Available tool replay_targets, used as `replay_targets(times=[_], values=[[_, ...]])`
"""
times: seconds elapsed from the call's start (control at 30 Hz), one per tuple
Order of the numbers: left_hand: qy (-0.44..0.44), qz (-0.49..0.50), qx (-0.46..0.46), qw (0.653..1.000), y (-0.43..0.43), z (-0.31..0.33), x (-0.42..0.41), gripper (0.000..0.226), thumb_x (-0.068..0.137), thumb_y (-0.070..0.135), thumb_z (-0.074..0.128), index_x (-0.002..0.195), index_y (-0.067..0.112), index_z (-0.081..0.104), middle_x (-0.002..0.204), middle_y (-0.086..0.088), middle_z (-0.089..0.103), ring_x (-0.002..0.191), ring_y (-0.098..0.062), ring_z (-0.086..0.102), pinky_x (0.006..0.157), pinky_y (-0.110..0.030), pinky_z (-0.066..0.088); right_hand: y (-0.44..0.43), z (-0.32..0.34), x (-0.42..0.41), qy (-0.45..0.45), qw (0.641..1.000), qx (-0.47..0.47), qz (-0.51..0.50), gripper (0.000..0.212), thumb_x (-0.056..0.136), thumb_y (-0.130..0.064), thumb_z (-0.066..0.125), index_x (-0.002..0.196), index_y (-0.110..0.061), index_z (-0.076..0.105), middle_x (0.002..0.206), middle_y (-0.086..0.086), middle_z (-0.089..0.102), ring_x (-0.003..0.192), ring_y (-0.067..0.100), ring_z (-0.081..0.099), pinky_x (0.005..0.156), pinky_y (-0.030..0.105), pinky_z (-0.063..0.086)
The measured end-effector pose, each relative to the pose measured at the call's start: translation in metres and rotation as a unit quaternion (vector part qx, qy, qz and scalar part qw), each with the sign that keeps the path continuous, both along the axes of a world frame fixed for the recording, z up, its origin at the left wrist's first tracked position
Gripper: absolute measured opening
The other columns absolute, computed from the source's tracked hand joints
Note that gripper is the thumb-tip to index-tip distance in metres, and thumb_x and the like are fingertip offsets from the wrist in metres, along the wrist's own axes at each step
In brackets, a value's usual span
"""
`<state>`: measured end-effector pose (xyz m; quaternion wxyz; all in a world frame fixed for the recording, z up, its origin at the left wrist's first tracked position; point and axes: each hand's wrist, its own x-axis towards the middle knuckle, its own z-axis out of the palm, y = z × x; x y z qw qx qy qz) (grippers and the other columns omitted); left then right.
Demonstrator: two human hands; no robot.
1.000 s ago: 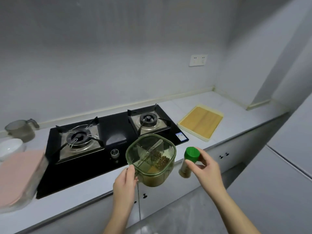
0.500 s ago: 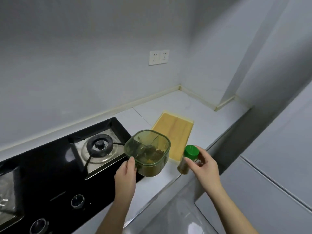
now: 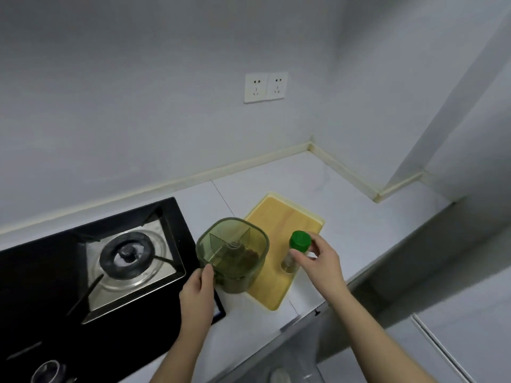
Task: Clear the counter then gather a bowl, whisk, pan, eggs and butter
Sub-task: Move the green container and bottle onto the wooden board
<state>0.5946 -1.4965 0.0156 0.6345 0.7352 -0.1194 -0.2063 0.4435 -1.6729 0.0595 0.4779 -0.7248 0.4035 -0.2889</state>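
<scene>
**Clearing step, judged early in the task.** The left hand (image 3: 197, 286) gripped the near-left side of the green divided container (image 3: 235, 252), which lay over the left edge of the wooden board (image 3: 279, 217), between the board and the hob (image 3: 41, 313). The right hand (image 3: 322, 262) pinched the green-capped jar (image 3: 294, 252) just under its cap, over the board's near right part. The jar's long axis stood near upright. Each thing lay directly ahead of its own hand. The corner of the counter (image 3: 304, 175) lay beyond the board's far side, nearer the right hand. Whether either base touched the board could not be told.
</scene>
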Motion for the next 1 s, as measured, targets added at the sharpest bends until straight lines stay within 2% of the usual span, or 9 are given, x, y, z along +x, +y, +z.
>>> replay_targets(times=[0.1,0.27,0.33,0.47,0.63,0.77,0.87,0.93,1.0], values=[[-0.008,0.021,0.023,0.999,-0.024,-0.013,-0.005,0.038,0.098,0.027,0.047,0.068,0.003,0.051,0.061,-0.008,0.046,0.060,-0.020,0.046,0.059,-0.034,0.037,-0.044,-0.009,0.003,0.020,0.999,0.008,0.025,0.036,0.079,-0.014,0.075,0.110,-0.023,0.059,0.097,-0.017,0.062,0.086,-0.010,0.056,0.070,0.003,0.044],[-0.026,0.075,0.028,0.996,-0.058,-0.018,-0.019,0.042,0.097,0.025,0.048,0.072,-0.009,0.048,0.063,-0.012,0.044,0.063,-0.020,0.041,0.059,-0.033,0.031,-0.106,-0.022,0.008,0.059,0.995,0.021,0.073,0.038,0.079,-0.013,0.075,0.114,-0.018,0.060,0.101,-0.008,0.061,0.098,0.012,0.057,0.079,0.015,0.044],[-0.025,0.088,0.028,0.995,-0.064,-0.022,-0.021,0.040,0.098,0.020,0.047,0.071,-0.011,0.046,0.063,-0.013,0.042,0.063,-0.020,0.039,0.059,-0.033,0.030,-0.119,-0.026,0.010,0.064,0.993,0.027,0.092,0.034,0.080,-0.011,0.074,0.109,-0.021,0.059,0.099,-0.010,0.060,0.098,0.013,0.057,0.077,0.014,0.043],[-0.015,0.114,0.029,0.993,-0.077,-0.034,-0.015,0.045,0.090,0.037,0.048,0.076,-0.005,0.055,0.069,-0.022,0.052,0.067,-0.020,0.046,0.064,-0.034,0.037,-0.142,-0.031,0.017,0.064,0.991,0.035,0.108,0.034,0.079,-0.011,0.073,0.107,-0.024,0.057,0.100,-0.007,0.061,0.097,0.012,0.057,0.073,0.012,0.041],[-0.015,0.094,0.062,0.993,-0.087,-0.035,-0.013,0.036,0.098,0.019,0.048,0.068,0.000,0.052,0.064,-0.011,0.048,0.065,-0.018,0.043,0.061,-0.031,0.034,-0.165,-0.033,0.018,0.054,0.993,0.042,0.091,0.037,0.080,-0.010,0.071,0.112,-0.023,0.056,0.101,-0.010,0.059,0.097,0.007,0.055,0.070,0.009,0.040],[-0.003,0.105,0.083,0.991,-0.085,-0.044,-0.013,0.035,0.095,0.026,0.044,0.073,0.002,0.057,0.070,-0.014,0.054,0.070,-0.020,0.047,0.066,-0.035,0.039,-0.186,-0.033,0.020,0.059,0.995,0.033,0.077,0.037,0.080,-0.008,0.070,0.110,-0.024,0.055,0.098,-0.011,0.058,0.092,0.005,0.055,0.067,0.009,0.039],[-0.010,0.111,0.112,0.987,-0.085,-0.047,-0.015,0.032,0.098,0.009,0.040,0.070,0.004,0.055,0.070,-0.012,0.054,0.070,-0.021,0.047,0.064,-0.033,0.036,-0.197,-0.036,0.018,0.066,0.994,0.039,0.075,0.038,0.079,-0.008,0.071,0.109,-0.024,0.053,0.097,-0.010,0.057,0.085,-0.002,0.053,0.064,0.007,0.039],[-0.019,0.112,0.138,0.984,-0.088,-0.042,-0.016,0.032,0.097,0.009,0.039,0.067,0.003,0.051,0.069,-0.012,0.051,0.070,-0.022,0.045,0.062,-0.032,0.034,-0.203,-0.040,0.015,0.077,0.994,0.035,0.075,0.039,0.080,-0.008,0.071,0.112,-0.020,0.054,0.100,-0.006,0.057,0.086,0.002,0.054,0.065,0.008,0.039],[-0.038,0.120,0.170,0.977,-0.090,-0.038,-0.016,0.032,0.098,0.012,0.040,0.068,0.004,0.051,0.076,-0.012,0.052,0.074,-0.023,0.046,0.064,-0.034,0.033,-0.207,-0.045,0.011,0.080,0.994,0.032,0.066,0.039,0.081,-0.007,0.070,0.116,-0.016,0.054,0.103,-0.002,0.057,0.093,0.011,0.053,0.074,0.016,0.040]])
